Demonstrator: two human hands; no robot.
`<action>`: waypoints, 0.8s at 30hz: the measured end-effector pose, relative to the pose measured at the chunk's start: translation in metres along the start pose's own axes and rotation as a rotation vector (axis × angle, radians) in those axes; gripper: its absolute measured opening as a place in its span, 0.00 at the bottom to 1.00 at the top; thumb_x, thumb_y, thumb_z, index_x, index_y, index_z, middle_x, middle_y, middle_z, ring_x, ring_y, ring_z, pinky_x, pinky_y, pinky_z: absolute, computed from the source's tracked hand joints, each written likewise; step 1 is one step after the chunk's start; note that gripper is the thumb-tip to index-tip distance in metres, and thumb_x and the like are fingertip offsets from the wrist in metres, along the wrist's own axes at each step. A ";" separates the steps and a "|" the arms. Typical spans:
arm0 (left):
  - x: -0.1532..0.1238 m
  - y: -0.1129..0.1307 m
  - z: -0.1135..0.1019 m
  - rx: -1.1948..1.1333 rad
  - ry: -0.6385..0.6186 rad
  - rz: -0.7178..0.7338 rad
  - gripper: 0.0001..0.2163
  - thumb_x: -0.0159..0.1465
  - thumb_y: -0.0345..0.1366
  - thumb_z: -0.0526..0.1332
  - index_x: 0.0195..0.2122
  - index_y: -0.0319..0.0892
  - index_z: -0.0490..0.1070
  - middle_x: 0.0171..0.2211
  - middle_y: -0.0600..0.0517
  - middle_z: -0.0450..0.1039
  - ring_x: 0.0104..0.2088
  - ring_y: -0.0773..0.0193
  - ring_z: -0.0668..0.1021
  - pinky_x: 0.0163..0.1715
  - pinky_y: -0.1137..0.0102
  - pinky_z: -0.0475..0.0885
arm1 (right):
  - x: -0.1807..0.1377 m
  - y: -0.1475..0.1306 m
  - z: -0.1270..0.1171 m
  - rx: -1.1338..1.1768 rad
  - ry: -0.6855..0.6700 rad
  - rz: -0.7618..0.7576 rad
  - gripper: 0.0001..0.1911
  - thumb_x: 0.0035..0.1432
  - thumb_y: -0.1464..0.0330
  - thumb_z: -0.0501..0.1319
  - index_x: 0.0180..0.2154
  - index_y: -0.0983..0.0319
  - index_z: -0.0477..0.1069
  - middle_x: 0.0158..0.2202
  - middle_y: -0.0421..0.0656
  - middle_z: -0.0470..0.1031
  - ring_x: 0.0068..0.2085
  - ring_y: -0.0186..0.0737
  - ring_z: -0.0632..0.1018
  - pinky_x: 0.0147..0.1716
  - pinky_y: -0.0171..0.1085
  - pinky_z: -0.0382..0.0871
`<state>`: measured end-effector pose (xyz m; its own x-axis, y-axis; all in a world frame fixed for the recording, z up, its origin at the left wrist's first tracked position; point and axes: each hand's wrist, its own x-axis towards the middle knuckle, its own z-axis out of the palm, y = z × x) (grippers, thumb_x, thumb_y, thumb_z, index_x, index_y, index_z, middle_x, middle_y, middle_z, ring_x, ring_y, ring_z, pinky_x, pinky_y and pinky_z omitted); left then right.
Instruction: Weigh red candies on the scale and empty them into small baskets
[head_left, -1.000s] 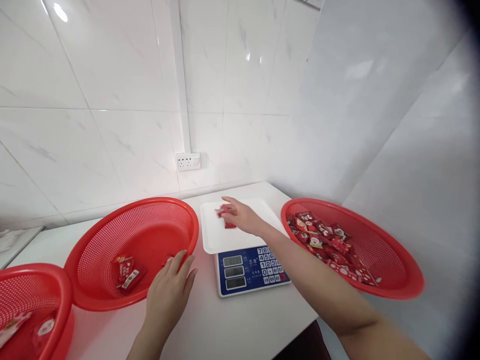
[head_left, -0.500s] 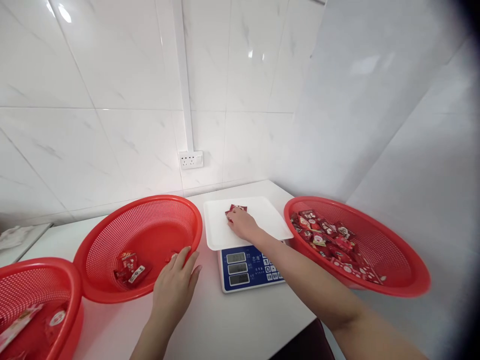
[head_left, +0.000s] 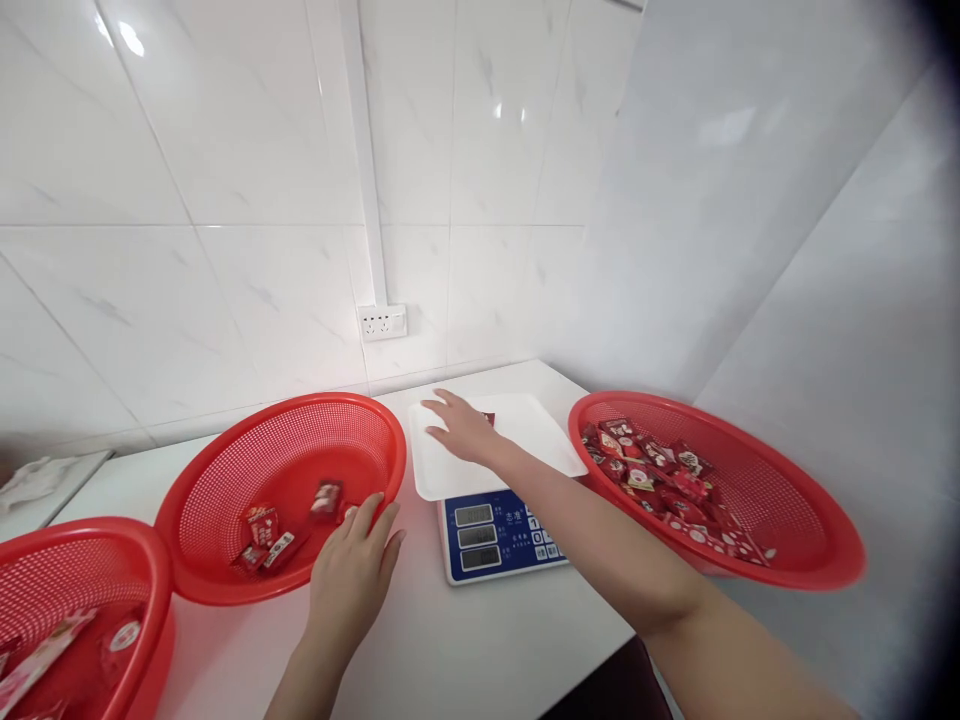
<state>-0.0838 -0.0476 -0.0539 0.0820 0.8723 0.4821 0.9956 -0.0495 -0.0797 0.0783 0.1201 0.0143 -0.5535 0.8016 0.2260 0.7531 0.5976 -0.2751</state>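
Note:
My right hand (head_left: 463,428) is over the white tray (head_left: 525,470) of a digital scale (head_left: 480,537), fingers spread and holding nothing. A red candy packet (head_left: 489,418) on the tray is partly hidden behind it. My left hand (head_left: 352,565) lies with outstretched fingers on the near right rim of the middle red basket (head_left: 187,460). Inside that basket a blurred packet (head_left: 326,498) shows near my left fingers. Several other red packets (head_left: 264,530) are grouped to its left.
Another red basket (head_left: 787,480), with many wrapped candies (head_left: 667,480), stands right of the scale. A third basket (head_left: 154,570), also holding packets, is at the lower left. All stand on a white table (head_left: 487,640) against a tiled wall with a socket (head_left: 382,321).
My right hand has opened and shifted slightly left and up over the tray. A blurred packet now appears in the middle basket. My left hand stays on the rim.

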 end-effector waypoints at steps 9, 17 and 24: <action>-0.001 -0.001 0.001 -0.005 0.030 0.023 0.15 0.66 0.38 0.52 0.48 0.44 0.73 0.50 0.45 0.73 0.44 0.53 0.78 0.36 0.61 0.76 | -0.011 0.065 0.010 -0.174 -0.066 0.245 0.16 0.63 0.71 0.47 0.48 0.64 0.68 0.45 0.51 0.73 0.45 0.45 0.74 0.40 0.39 0.64; 0.001 -0.002 -0.002 -0.010 0.038 0.031 0.15 0.66 0.38 0.52 0.48 0.43 0.73 0.50 0.44 0.73 0.43 0.53 0.78 0.35 0.62 0.76 | -0.001 0.056 0.018 -0.109 -0.036 0.254 0.14 0.63 0.63 0.51 0.44 0.62 0.70 0.46 0.50 0.74 0.48 0.47 0.71 0.40 0.39 0.63; 0.001 0.000 -0.003 0.015 0.004 0.023 0.15 0.66 0.38 0.51 0.48 0.44 0.73 0.51 0.44 0.72 0.45 0.53 0.77 0.38 0.62 0.75 | 0.013 0.028 0.010 0.148 0.039 0.213 0.21 0.67 0.67 0.41 0.43 0.66 0.70 0.40 0.53 0.77 0.41 0.45 0.76 0.38 0.41 0.66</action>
<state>-0.0833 -0.0482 -0.0506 0.1049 0.8690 0.4835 0.9927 -0.0620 -0.1039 0.0887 0.1472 0.0002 -0.3722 0.9099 0.1832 0.7894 0.4141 -0.4531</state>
